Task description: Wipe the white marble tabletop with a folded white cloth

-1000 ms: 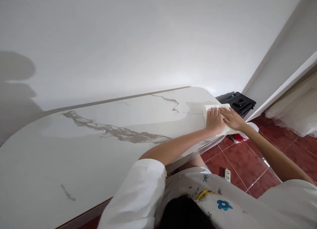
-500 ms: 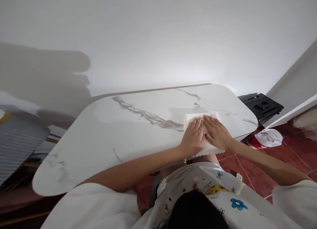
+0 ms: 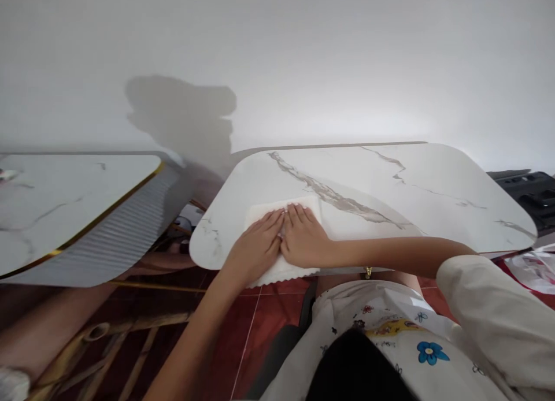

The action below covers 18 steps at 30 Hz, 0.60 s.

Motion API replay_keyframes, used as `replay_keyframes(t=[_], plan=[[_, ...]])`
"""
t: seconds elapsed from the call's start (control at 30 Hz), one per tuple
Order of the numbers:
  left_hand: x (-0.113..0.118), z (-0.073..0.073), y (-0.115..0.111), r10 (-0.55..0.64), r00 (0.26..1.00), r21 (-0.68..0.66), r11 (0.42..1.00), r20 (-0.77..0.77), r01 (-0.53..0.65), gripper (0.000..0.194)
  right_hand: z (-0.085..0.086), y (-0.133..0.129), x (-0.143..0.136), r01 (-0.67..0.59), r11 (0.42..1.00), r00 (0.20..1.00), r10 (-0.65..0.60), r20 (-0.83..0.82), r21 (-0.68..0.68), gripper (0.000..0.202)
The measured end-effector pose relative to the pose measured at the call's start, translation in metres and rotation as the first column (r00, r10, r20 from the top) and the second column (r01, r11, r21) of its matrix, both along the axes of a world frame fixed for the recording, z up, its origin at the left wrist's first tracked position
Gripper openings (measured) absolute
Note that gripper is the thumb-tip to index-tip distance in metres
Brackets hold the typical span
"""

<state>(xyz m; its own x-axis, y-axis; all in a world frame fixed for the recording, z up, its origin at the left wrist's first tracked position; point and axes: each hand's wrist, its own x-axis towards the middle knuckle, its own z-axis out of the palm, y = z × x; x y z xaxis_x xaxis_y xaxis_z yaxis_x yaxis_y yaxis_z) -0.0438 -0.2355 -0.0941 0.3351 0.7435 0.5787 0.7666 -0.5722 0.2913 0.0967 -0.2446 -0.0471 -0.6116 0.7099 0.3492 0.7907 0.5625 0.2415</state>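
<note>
A white cloth [image 3: 284, 268] with a scalloped edge lies spread on the left part of a white marble-patterned tabletop [image 3: 433, 213]. Its front edge hangs over the table's near side. My left hand [image 3: 256, 242] rests flat on the cloth, fingers stretched out and pointing away from me. Beside it, my right hand [image 3: 306, 239] also presses down flat, its fingertips near those of the left. The two hands touch or nearly touch at the thumbs. Whatever lies under the cloth is hidden.
To the left stands a second marble-patterned table [image 3: 56, 210] with gold trim and a ribbed side. A bamboo frame [image 3: 108, 355] and a person's leg [image 3: 87, 308] are below it. A black case [image 3: 533, 196] and a plastic bag [image 3: 531, 271] are at the right. A wall borders the back.
Both hands and the cloth have slid from the right part of the tabletop to its left part. The view has swung left, bringing more of the second table in.
</note>
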Motion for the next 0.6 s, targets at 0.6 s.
replay_keyframes(t=[0.6], plan=[[-0.129,-0.023,0.123,0.014,0.96,0.008,1.0,0.278,-0.017,0.056,-0.01,0.114,-0.141,0.045,0.998,0.998,-0.043,0.044,-0.038,0.062]])
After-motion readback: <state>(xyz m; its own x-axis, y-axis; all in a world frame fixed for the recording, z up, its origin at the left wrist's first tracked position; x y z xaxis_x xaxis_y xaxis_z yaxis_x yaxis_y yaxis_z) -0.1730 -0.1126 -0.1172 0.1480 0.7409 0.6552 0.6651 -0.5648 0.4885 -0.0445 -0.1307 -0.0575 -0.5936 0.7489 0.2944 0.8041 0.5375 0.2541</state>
